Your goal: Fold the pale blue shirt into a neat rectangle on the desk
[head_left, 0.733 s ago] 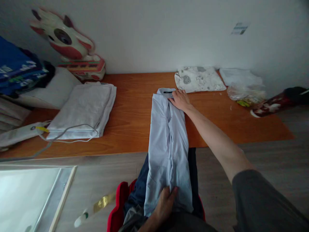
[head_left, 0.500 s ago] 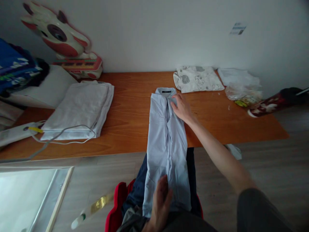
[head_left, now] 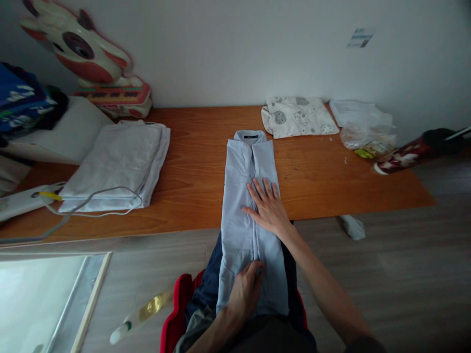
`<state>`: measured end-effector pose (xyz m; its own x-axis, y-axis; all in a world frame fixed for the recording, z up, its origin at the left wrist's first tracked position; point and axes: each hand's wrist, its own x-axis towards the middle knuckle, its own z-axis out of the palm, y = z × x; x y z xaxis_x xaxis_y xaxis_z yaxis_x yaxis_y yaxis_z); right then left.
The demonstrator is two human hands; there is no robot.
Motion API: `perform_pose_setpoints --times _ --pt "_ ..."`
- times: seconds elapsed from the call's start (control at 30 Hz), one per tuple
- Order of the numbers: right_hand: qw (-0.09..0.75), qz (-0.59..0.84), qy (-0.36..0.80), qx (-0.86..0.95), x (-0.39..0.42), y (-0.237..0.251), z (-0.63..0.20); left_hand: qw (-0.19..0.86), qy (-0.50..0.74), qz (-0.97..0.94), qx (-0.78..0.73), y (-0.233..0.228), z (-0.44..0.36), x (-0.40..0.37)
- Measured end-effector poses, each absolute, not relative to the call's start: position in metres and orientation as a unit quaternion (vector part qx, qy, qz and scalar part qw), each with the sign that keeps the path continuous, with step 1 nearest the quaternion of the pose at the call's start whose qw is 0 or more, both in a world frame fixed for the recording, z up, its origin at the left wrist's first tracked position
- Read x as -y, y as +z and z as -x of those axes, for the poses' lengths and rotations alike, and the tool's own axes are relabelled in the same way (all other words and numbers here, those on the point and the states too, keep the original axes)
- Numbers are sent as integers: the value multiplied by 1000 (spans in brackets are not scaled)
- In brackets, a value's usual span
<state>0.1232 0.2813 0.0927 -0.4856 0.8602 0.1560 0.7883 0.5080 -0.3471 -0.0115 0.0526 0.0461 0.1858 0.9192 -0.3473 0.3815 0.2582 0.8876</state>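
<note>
A light blue shirt, folded into a long narrow strip, lies with its collar on the table and its lower part across the lap. My right hand rests flat on the middle of the shirt, fingers spread over the front opening. Lower down, the fingers of my left hand are curled and closed at the front edge of the shirt, pinching its cloth. The fingertips of that hand are partly hidden.
On the wooden table are folded grey cloths with a cable across them, a cow-shaped toy keyboard, a folded patterned cloth, a plastic bag and a dark red tumbler. A bottle lies on the floor.
My right hand has moved from the collar down to the middle of the shirt and flattened. My left hand has shifted slightly up along the front, its fingers closing on the cloth.
</note>
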Motion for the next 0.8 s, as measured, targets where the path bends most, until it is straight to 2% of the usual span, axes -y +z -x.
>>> perform_pose_setpoints --times 0.13,0.2,0.27,0.47,0.67,0.8 --pt "261 485 167 818 -243 91 -141 563 222 -569 -557 52 26 -40" --pt "330 544 191 747 -203 78 -152 567 220 -579 -542 53 32 -35" --pt "361 623 199 665 -157 59 -162 568 206 -596 -529 54 36 -32" --pt "328 738 259 530 -52 17 -178 517 125 -622 -575 56 48 -34" --pt "217 753 344 517 -12 25 -185 298 268 -522 -752 44 92 -36" --pt "197 713 407 535 -12 39 -191 369 273 -455 -763 42 106 -36"
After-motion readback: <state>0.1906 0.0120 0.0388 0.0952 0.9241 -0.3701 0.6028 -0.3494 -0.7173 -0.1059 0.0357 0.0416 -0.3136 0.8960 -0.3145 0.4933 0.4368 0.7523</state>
